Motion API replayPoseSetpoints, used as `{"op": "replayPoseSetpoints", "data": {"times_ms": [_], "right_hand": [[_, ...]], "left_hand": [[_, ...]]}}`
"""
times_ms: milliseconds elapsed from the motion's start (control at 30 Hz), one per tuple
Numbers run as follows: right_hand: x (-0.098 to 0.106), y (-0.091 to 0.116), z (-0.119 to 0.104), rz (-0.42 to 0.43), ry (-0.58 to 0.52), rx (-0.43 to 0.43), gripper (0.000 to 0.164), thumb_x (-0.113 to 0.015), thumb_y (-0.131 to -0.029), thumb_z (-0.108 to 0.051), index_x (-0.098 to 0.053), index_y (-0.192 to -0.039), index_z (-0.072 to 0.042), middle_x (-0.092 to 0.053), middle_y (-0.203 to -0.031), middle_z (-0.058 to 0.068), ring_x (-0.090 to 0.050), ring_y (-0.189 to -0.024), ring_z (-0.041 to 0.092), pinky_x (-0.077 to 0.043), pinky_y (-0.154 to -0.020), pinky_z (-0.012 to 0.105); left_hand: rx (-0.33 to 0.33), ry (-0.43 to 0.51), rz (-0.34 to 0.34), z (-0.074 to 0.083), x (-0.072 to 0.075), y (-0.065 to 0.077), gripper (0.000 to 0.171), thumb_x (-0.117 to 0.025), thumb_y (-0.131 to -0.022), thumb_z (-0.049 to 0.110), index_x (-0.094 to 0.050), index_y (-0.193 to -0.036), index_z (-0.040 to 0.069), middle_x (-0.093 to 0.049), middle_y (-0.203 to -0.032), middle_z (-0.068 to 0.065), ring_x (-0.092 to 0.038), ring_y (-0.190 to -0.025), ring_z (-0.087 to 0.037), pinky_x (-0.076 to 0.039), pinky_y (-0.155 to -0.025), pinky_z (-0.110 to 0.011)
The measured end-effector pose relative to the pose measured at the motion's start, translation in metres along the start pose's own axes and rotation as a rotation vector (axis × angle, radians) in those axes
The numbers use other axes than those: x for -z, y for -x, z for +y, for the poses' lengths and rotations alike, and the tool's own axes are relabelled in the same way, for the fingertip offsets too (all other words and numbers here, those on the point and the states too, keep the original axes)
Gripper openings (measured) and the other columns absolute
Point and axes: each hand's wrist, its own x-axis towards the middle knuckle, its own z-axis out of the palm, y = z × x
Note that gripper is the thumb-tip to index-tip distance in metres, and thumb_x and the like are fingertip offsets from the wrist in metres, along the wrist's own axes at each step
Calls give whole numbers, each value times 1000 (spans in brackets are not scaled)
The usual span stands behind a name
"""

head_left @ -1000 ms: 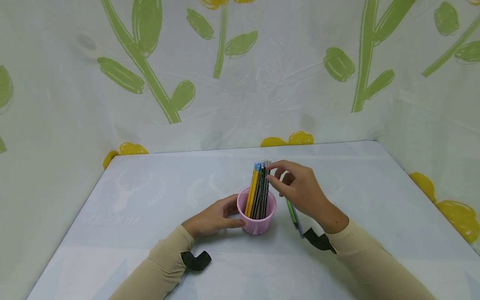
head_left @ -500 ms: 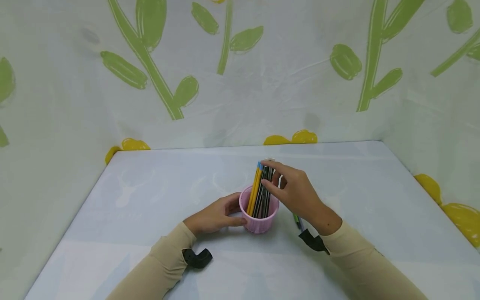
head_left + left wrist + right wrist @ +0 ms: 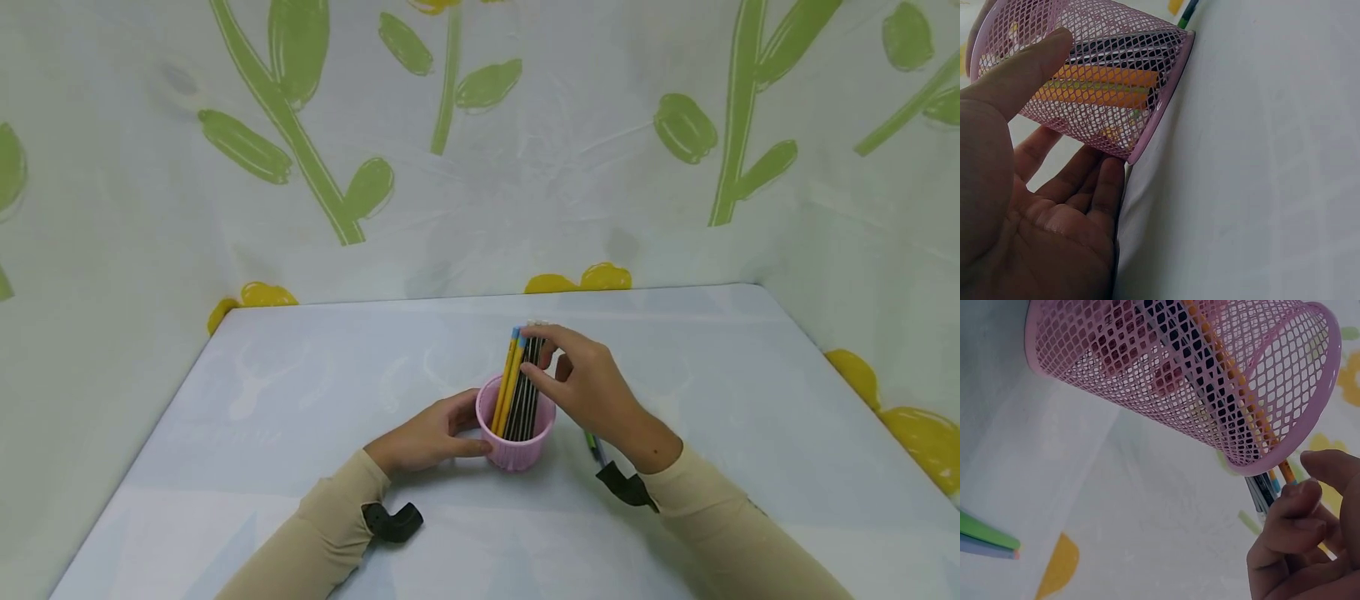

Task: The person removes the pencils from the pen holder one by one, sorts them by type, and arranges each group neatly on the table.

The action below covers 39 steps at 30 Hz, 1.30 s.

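Leaning in pink cup (image 3: pixel 516 455), pencils (image 3: pixel 519 400), tops by right hand's (image 3: pixel 588 379) fingertips

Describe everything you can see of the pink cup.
The pink cup is round, its mesh wall full of diamond-shaped openings, with a solid upper rim and a solid base edge; I can't tell whether it's metal or plastic. It stands upright on the pale table. Inside lean yellow pencils with blue ends and dark striped pencils, all rising above the rim. The left hand holds its left side, thumb on the near wall.
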Motion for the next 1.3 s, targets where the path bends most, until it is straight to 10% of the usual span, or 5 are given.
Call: {"op": "replayPoseSetpoints", "data": {"times_ms": [500, 1300], "right_hand": [[-2, 1, 0, -88, -123, -96, 49, -77, -87, -6, -45, -124, -10, -73, -96, 8, -56, -56, 8, -52, -55, 20], [-10, 4, 0, -103, -69, 26, 65, -77, -86, -4, -33, -133, -9, -70, -90, 4, -46, -60, 4, -46, -52, 18]], "left_hand": [[25, -5, 2, 4, 0, 0, 72, -72, -93, 18, -35, -154, 26, -43, -155, 6, -42, -144, -17, -31, -122, -41], [21, -18, -2, -1, 1, 1, 71, -72, -93, 20, -36, -154, 25, -46, -153, 5, -43, -143, -16, -35, -119, -28]]}}
